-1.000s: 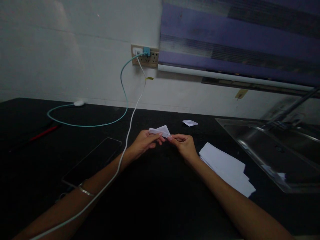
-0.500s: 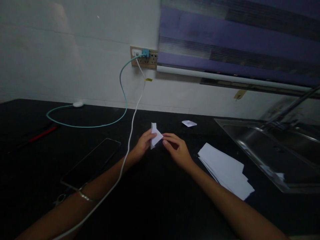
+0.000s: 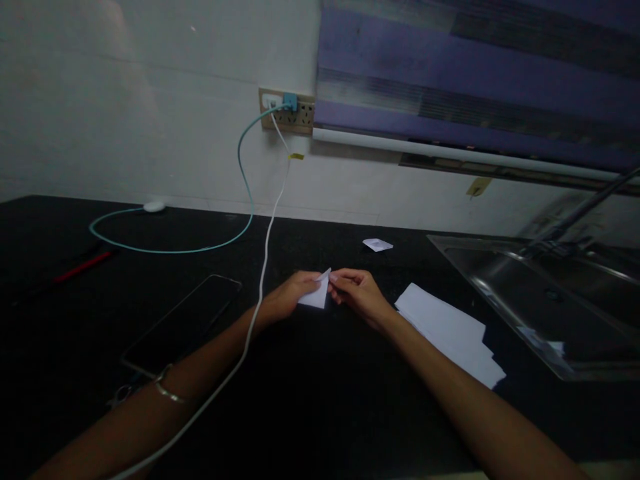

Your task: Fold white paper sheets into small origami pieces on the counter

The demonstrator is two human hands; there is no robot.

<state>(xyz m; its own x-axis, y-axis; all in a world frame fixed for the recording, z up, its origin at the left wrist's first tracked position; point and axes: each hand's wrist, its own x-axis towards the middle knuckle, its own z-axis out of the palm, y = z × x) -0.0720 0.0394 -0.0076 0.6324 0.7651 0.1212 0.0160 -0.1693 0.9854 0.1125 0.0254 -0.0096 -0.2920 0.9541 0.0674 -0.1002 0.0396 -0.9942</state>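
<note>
A small folded piece of white paper [image 3: 315, 298] is held between my two hands above the dark countertop. My left hand [image 3: 293, 293] grips its left side, with the thumb on top. At its right edge, my right hand [image 3: 356, 291] pinches a corner with thumb and fingertips; the exact contact is small and partly hidden. One flap of the paper sticks up between the hands. Farther back and to the right lies another folded paper piece [image 3: 377, 245]. A stack of white paper sheets [image 3: 445, 333] rests beside my right forearm.
A dark phone [image 3: 185, 323] lies left of my left forearm. The white cable [image 3: 263, 267] runs from the wall socket [image 3: 300, 115] across that forearm. A teal cable [image 3: 200, 250] loops on the counter [image 3: 300, 400]. To the right is a metal sink [image 3: 520, 300].
The folded paper has been turned, so its wide part now points down toward me with a flap raised. My right fingers have closed on its corner, where they were straighter before.
</note>
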